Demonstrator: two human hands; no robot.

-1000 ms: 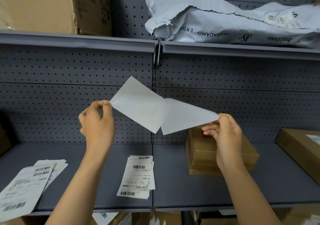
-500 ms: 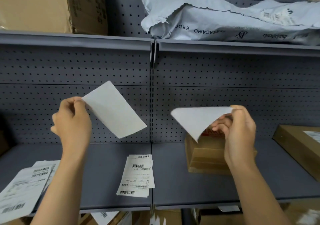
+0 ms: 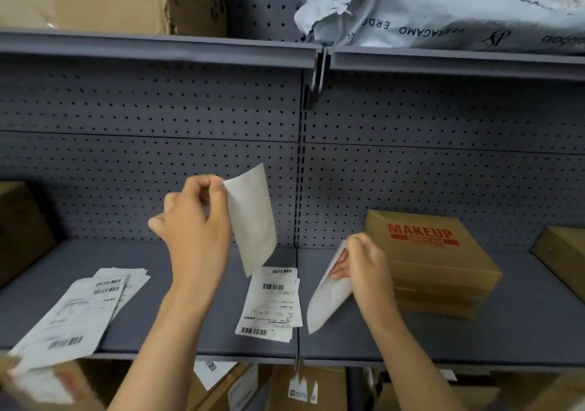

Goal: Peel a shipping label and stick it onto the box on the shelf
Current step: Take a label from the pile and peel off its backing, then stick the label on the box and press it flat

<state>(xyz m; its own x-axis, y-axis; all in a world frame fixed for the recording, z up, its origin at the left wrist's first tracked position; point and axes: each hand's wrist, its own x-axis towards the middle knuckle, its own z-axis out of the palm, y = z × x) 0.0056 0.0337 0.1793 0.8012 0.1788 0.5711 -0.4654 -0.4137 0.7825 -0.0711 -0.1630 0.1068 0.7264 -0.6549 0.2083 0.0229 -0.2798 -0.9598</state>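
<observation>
Above shelf [image 3: 190, 296]: left hand [image 3: 193, 236] pinches one white sheet [image 3: 253, 217], right hand [image 3: 364, 268] another [image 3: 329, 296], apart, likely keeping adhesive clear; MAKEUP box [image 3: 427, 258] beside.

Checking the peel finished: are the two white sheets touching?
Apart. Head view shows shelf between the left hand's sheet and the right hand's sheet.

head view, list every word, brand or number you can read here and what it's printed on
"MAKEUP", red print on top of the cardboard box on the shelf; the red line under it is too blurred.
"ERDO" and "RAGAMO", seen upside down, on the grey poly mailer bag on the upper shelf; the logo and word further right are unclear.
Barcoded shipping labels on the shelf: text too small to read.
The sheets in the left hand and the right hand show blank sides.
</observation>
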